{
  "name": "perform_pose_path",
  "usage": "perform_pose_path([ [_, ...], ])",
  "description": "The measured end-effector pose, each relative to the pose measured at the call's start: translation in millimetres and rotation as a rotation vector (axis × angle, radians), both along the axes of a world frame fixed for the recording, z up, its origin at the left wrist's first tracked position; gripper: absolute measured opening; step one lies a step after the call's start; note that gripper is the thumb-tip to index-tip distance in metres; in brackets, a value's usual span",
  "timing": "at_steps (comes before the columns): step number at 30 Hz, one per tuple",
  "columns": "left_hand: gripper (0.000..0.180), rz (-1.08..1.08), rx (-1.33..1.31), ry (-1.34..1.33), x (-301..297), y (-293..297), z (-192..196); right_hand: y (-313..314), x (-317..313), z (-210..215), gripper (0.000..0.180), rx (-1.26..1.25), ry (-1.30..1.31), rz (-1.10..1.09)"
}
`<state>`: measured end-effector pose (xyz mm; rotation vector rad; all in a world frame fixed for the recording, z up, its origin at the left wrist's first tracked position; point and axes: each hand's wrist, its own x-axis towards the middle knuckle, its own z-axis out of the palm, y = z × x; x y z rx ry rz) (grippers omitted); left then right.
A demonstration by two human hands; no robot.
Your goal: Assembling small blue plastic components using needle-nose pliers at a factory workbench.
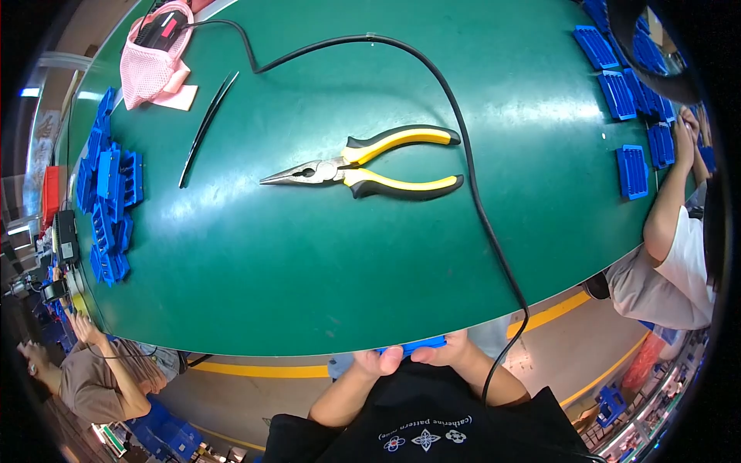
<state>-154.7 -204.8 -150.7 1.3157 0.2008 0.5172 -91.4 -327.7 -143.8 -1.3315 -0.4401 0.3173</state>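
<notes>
The largest thing is the green table [309,270]. At its far left, a pink mesh pouch [147,73] contains a black device [160,31], partly sticking out. At the near edge, the left hand [377,361] and the right hand [446,352] clamp a blue piece [423,342] between them, thumbs close together; the other fingers are hidden, so I cannot tell their position.

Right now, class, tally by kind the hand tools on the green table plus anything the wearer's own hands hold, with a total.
Needle-nose pliers: 1
Tweezers: 1
Partly hidden blue part in left hand and right hand: 1
Total: 3
</notes>
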Motion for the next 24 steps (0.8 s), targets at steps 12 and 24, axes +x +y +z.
perform_pose_path([
  [12,0.07,-0.447,-0.321,0.119,-24,19,26,-13,2,44,0.032,0.08,0.619,0.454],
  [24,0.071,-0.323,-0.411,0.226,-16,4,42,-5,-8,50,0.029,0.185,0.625,0.262],
])
